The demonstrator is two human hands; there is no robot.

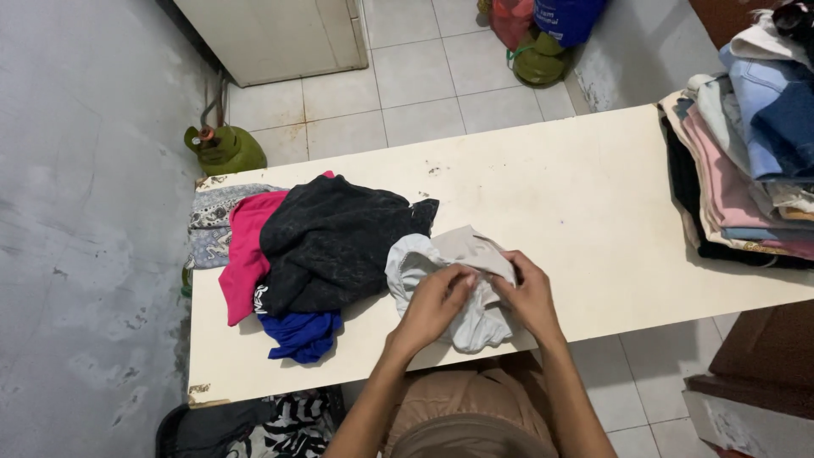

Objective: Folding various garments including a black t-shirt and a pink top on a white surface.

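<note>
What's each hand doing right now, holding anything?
Left hand: closed on the pale grey garment.
Right hand: closed on the same garment.

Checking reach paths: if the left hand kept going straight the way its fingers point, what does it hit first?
The left hand points up and right into the pale grey garment it already grips; just past that, the right hand. Depth looks shared, so contact is immediate.

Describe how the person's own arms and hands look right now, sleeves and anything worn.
Both forearms are bare to the bottom edge of the view; no sleeves show. The left hand and right hand wear no gloves. No watch, ring or band is visible. Below them, tan-brown clothing covers the lap.
</note>
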